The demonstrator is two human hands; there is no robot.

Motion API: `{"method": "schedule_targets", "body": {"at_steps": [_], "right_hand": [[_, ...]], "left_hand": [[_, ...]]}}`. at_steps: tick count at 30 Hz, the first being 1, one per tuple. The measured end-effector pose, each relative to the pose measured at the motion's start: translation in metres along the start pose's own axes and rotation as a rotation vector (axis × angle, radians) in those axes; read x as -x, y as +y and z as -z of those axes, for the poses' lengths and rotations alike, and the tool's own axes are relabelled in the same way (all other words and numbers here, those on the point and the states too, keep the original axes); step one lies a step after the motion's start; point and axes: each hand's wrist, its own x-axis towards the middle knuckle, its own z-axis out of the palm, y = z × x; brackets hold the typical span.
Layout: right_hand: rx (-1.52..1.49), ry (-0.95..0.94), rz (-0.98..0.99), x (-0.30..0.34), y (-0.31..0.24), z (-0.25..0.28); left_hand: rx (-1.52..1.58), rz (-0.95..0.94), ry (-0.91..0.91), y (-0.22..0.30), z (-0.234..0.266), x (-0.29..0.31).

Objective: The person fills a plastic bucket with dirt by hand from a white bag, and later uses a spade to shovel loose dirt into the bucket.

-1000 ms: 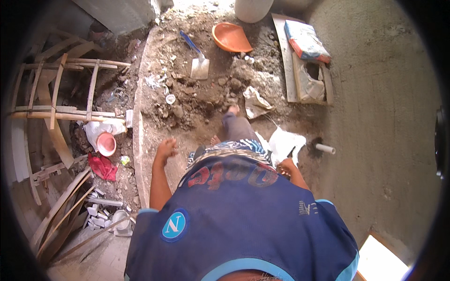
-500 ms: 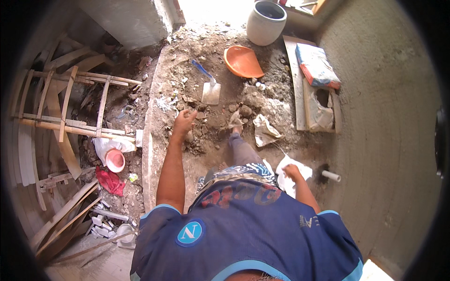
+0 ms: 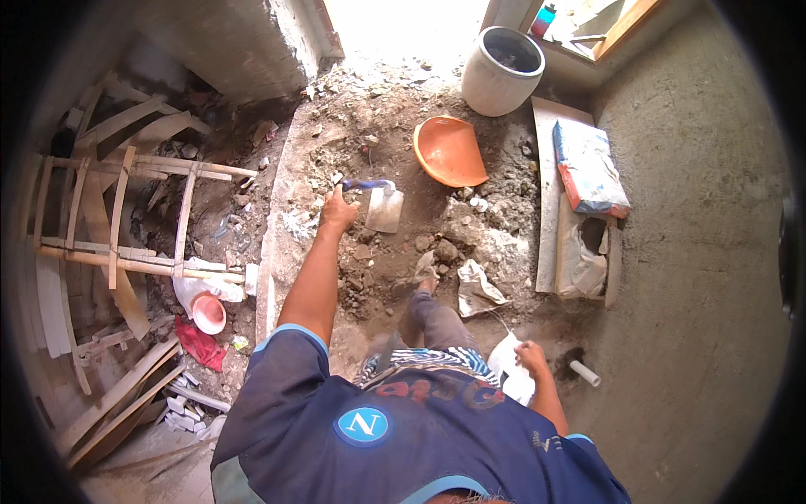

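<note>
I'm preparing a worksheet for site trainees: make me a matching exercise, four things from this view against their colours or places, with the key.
1. curved basin
2. flat-bladed tool
3. ladder-like frame
4. pipe stub

A. wooden, at the picture's left
B. white, near the right hand
C. orange
D. blue-handled, by the left hand

Pairs: 1-C, 2-D, 3-A, 4-B

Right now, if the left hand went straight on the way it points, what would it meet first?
Most likely the blue handle of the trowel, just ahead of the left hand; whether the fingers already touch it, I cannot tell for sure.
</note>
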Motion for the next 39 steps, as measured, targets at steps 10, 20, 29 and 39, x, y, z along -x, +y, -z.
{"method": "schedule_targets", "body": {"at_steps": [10,20,29,39], "right_hand": [[-0.269,0.027,-0.029,-0.063,-0.032,0.030],[-0.282,-0.011,-0.329,-0.060,0.105,-0.014],[-0.276,0.024,-0.368,-0.186,0.101,-0.070],[0.178,0.166,0.154,-0.295,-0.307,-0.226]], "left_hand": [[-0.245,0.016,0.000,0.021,0.002,-0.048],[-0.495,0.007,-0.279,0.050,-0.029,-0.080],[-0.600,-0.065,-0.392,-0.064,0.003,-0.149],[-0.391,-0.110,-0.471,-0.054,0.044,-0.173]]}}
